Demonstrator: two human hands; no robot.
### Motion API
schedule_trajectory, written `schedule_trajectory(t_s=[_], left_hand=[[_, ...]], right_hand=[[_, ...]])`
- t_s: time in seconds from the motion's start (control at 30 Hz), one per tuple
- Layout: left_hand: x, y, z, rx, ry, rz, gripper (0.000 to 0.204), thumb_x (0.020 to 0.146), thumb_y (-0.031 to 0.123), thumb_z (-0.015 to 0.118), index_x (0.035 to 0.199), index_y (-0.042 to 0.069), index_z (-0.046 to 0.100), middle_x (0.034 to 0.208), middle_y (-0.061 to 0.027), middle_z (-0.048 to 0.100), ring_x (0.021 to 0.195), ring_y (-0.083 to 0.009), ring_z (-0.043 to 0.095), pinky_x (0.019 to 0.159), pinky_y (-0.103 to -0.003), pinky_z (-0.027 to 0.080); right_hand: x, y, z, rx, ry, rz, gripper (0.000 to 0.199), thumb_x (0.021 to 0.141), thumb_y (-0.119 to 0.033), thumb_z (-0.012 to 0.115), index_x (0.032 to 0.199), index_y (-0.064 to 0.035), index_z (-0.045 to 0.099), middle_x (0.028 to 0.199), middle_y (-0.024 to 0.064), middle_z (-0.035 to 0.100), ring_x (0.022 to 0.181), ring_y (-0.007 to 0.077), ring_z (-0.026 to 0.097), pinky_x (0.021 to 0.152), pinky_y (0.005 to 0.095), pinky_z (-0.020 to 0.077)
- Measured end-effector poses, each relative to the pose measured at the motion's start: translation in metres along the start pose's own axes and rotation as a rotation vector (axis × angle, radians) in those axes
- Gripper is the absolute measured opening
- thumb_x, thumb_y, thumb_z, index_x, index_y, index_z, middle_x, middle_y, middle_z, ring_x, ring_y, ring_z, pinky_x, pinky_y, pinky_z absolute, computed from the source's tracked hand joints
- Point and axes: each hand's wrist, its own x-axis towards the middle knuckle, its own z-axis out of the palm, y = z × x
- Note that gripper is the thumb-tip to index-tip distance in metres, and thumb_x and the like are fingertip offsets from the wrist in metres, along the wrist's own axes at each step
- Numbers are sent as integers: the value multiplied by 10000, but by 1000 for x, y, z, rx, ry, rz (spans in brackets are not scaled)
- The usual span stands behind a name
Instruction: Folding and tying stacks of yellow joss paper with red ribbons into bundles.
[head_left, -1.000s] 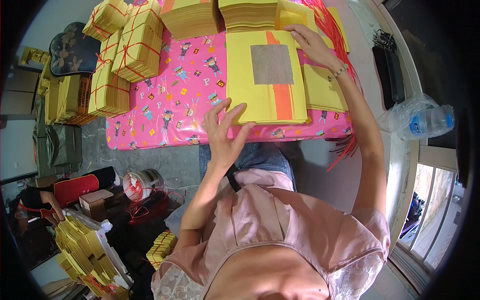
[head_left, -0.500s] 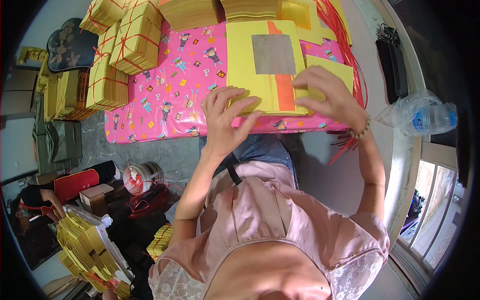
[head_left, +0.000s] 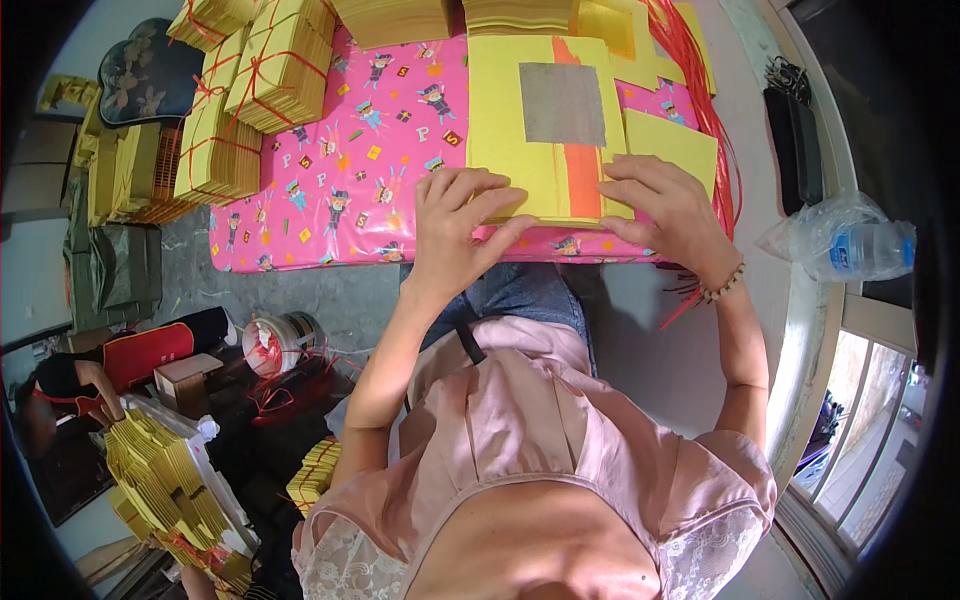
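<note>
A stack of yellow paper [head_left: 494, 122] lies near the front edge of the pink table, its top sheet bearing a grey square [head_left: 562, 104] and an orange stripe [head_left: 582, 185]. My left hand [head_left: 462, 215] grips the stack's near left corner, fingers curved over the top and thumb along the front edge. At the near right corner, my right hand [head_left: 672, 212] has its fingertips on the top beside the orange stripe and its thumb low at the front. The undersides of both grips are hidden. Next to my right hand lies another yellow sheet [head_left: 668, 150].
The pink printed tablecloth [head_left: 345, 215] carries bundles of yellow paper tied with red string [head_left: 282, 75] at left, and long red strings [head_left: 712, 130] at right. A plastic bottle [head_left: 862, 248] sits at far right. Lower left, a person's arm [head_left: 97, 385] reaches toward yellow paper [head_left: 165, 480] near a bucket [head_left: 285, 345].
My right hand has come down from above the stack's right side onto its near right corner. My left hand has settled against the near left corner. The view has shifted slightly.
</note>
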Motion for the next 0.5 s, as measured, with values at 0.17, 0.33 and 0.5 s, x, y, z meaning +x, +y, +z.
schedule_trajectory(t_s=[0.17, 0.33, 0.5], left_hand=[[-1, -2, 0, -11, 13, -1, 273, 703, 221, 849, 948, 146, 755, 995, -14, 694, 949, -221, 607, 842, -372, 414], [-1, -2, 1, -18, 31, 6, 237, 718, 208, 840, 935, 144, 769, 969, -14, 703, 925, -219, 616, 836, -367, 422], [-1, -2, 4, -53, 59, -30, 190, 731, 186, 831, 907, 132, 784, 947, -26, 712, 904, -221, 620, 815, -360, 442]], right_hand=[[-1, 2, 3, -43, 58, -53, 219, 748, -197, 805, 911, -80, 717, 989, 54, 699, 932, 231, 673, 799, 354, 548], [2, 4, 2, 150, 49, 20, 121, 778, -121, 780, 861, -56, 720, 935, 58, 702, 891, 238, 669, 769, 344, 546], [5, 7, 2, 296, 38, 82, 98, 799, -69, 767, 873, -33, 714, 919, 64, 698, 864, 240, 647, 757, 343, 523]])
